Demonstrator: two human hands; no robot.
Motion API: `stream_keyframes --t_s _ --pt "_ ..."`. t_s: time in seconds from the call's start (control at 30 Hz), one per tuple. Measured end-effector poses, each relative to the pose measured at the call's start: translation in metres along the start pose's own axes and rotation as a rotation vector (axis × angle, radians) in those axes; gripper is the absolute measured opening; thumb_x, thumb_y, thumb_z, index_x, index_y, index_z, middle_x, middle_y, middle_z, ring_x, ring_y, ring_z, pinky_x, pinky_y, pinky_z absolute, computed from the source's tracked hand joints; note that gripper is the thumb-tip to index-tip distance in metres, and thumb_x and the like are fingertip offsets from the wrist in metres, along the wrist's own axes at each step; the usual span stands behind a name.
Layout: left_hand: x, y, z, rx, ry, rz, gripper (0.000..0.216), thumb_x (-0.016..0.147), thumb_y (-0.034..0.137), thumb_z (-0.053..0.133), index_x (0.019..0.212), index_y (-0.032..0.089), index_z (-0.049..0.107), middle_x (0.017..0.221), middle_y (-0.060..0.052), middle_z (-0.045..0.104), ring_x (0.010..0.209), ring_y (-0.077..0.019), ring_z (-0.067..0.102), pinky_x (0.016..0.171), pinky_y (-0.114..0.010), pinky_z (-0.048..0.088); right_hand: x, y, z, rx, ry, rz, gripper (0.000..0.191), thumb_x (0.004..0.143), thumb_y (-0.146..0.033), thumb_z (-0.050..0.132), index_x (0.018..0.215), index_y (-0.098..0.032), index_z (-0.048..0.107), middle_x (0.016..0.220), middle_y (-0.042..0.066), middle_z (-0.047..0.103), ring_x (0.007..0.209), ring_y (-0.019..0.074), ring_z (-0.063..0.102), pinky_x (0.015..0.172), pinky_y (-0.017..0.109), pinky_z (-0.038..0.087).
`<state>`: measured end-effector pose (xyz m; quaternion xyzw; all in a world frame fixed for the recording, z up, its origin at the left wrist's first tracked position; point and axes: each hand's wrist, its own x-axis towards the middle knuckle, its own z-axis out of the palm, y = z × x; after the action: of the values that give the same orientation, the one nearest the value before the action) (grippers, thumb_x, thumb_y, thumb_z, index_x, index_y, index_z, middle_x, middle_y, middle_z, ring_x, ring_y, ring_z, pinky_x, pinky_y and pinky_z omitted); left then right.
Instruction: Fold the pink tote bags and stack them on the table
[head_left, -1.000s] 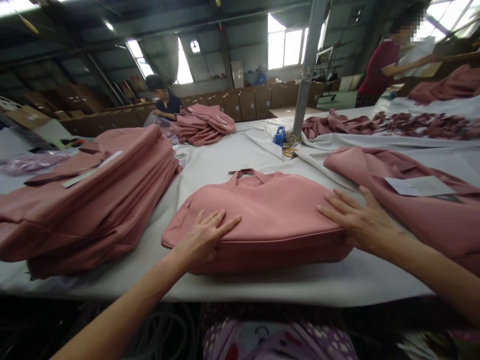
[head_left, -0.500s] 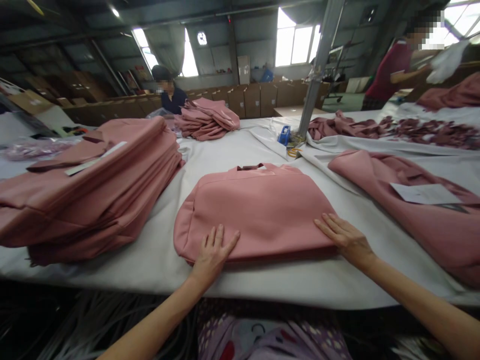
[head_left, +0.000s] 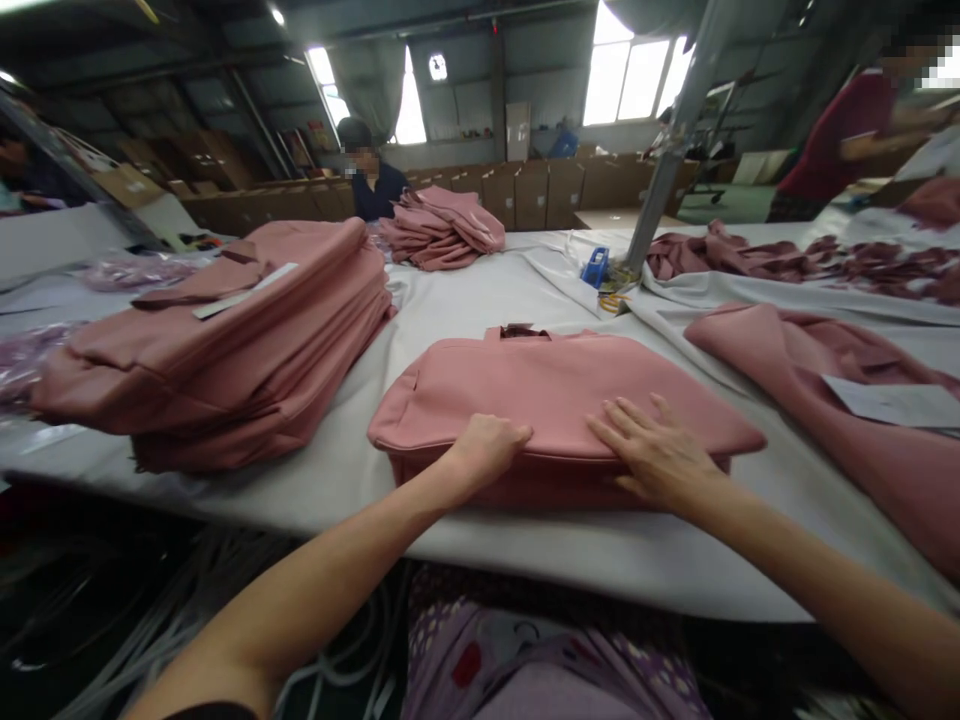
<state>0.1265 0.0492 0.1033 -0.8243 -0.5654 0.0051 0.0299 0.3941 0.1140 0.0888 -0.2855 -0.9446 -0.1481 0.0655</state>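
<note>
1. The pink bag [head_left: 555, 385] lies flat on the white table [head_left: 450, 300], in the near middle, in front of the person.
2. The left hand [head_left: 487, 445] sits on the bag's near edge with its fingers bent into a loose fist. Half a second ago they lay flat and spread. Whether they pinch the seam cannot be told.
3. The right hand [head_left: 656, 450] rests open on the bag's top, fingers released and spread. It has shifted left from the near right corner, so both hands are now closer together.
4. A stack of bags [head_left: 225, 340] stands to the left, and a loose pile [head_left: 787, 370] with a paper card [head_left: 892, 400] lies to the right.
</note>
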Motion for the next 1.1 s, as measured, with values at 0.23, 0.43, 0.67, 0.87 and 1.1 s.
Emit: stream_keyframes --t_s 0.23,0.43,0.67,0.87,1.1 --pt "-0.043 0.035 0.037 -0.179 0.143 0.404 0.026 0.096 0.023 0.04 0.113 0.024 0.06 0.121 -0.011 0.062 0.105 -0.0189 0.059 0.089 -0.034 0.046 -0.007 -0.031 0.088 0.029 0.125 -0.015 0.07 0.069 0.002 0.043 0.138 -0.009 0.039 0.138 0.017 0.048 0.127 0.0294 0.045 0.103 0.049 0.036" --pt "-0.091 -0.023 0.106 -0.978 0.18 -0.163 0.016 0.075 0.029 0.064 0.089 0.025 0.07 0.099 -0.006 0.071 0.096 -0.0227 0.061 0.092 -0.034 0.046 -0.011 -0.024 0.083 0.141 0.04 -0.042 0.08 0.065 -0.005 0.048 0.143 -0.011 0.032 0.144 0.016 0.04 0.132 0.029 0.037 0.108 0.049 0.029" --pt "-0.106 -0.068 0.129 -1.251 0.529 -0.799 0.051 0.058 0.038 0.077 0.102 0.015 0.063 0.11 -0.013 0.066 0.12 -0.0353 0.05 0.105 -0.049 0.038 -0.011 -0.044 0.091 0.212 0.009 0.057 0.071 0.071 -0.01 0.049 0.141 -0.015 0.039 0.146 0.014 0.038 0.135 0.0293 0.032 0.111 0.051 0.024" --pt "-0.136 -0.074 0.091 -1.679 0.556 -0.961 0.044 0.074 0.059 0.059 0.079 0.016 0.061 0.078 -0.011 0.069 0.091 -0.0281 0.067 0.078 -0.04 0.058 -0.011 -0.041 0.094 0.248 0.011 0.084 0.07 0.072 -0.012 0.049 0.141 -0.016 0.04 0.147 0.014 0.037 0.136 0.0297 0.031 0.111 0.051 0.023" --pt "-0.108 -0.063 0.057 -2.107 0.575 -1.092 0.035 0.07 0.026 0.077 0.098 0.012 0.062 0.097 -0.009 0.069 0.089 -0.023 0.067 0.076 -0.039 0.06 -0.011 -0.044 0.094 0.177 -0.027 0.067 0.072 0.074 -0.008 0.047 0.144 -0.017 0.035 0.148 0.013 0.035 0.137 0.0287 0.029 0.112 0.05 0.022"
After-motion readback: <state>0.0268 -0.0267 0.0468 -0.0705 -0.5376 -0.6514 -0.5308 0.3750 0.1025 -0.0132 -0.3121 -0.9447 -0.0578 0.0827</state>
